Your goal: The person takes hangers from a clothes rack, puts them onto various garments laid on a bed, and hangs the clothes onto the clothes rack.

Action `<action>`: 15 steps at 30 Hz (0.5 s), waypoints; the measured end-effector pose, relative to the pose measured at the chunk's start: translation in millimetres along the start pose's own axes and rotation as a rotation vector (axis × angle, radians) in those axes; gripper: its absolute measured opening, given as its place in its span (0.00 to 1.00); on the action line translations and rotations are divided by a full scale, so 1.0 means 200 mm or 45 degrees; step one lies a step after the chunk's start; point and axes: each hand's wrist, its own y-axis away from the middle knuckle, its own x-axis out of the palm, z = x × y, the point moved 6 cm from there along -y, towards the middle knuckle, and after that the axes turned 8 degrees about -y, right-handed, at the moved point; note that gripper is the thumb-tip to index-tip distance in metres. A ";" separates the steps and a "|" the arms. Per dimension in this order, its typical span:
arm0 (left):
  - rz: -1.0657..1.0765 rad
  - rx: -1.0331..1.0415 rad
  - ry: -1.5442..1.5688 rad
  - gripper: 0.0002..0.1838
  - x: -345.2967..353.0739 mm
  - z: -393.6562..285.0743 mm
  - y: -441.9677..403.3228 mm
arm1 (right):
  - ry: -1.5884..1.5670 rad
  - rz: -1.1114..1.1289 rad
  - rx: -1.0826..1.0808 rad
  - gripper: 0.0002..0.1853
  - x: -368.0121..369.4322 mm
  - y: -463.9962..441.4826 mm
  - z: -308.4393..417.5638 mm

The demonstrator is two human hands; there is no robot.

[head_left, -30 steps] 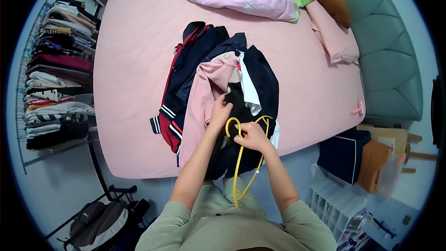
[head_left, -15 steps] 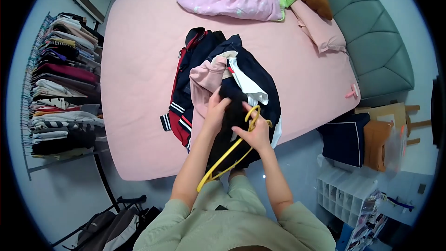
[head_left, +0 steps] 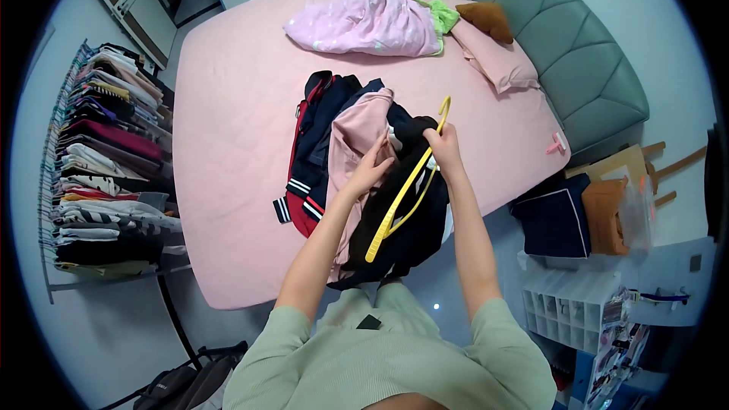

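My right hand is closed round a yellow clothes hanger near its hook, with a bunch of a black garment in the same grip. The hanger slants down toward my body over dark clothes. My left hand lies with fingers apart at the edge between a pink garment and the black one, touching the cloth. To the left of it, a navy and red jacket with striped cuffs is part of the pile on the bed. The black garment's lower part hangs over the bed's near edge.
The pink-sheeted bed carries a bunched pink blanket, a brown cushion and a pillow. A clothes rack stands left. At right are a navy storage box and a white compartment organizer.
My right hand has lifted the hanger and black cloth up and to the right, the hook now pointing up. My left hand has shifted slightly right, its fingers over the pink garment's edge.
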 end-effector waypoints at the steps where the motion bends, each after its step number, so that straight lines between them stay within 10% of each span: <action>1: 0.001 -0.042 0.023 0.35 -0.01 -0.01 -0.02 | -0.020 0.042 -0.010 0.08 0.03 -0.02 0.03; 4: -0.057 -0.145 -0.874 0.38 -0.03 -0.04 -0.07 | -0.093 0.112 0.014 0.07 0.06 -0.07 0.22; 15: -0.411 -0.405 -1.526 0.23 -0.25 -0.06 -0.13 | -0.516 0.134 0.024 0.06 -0.03 -0.33 0.54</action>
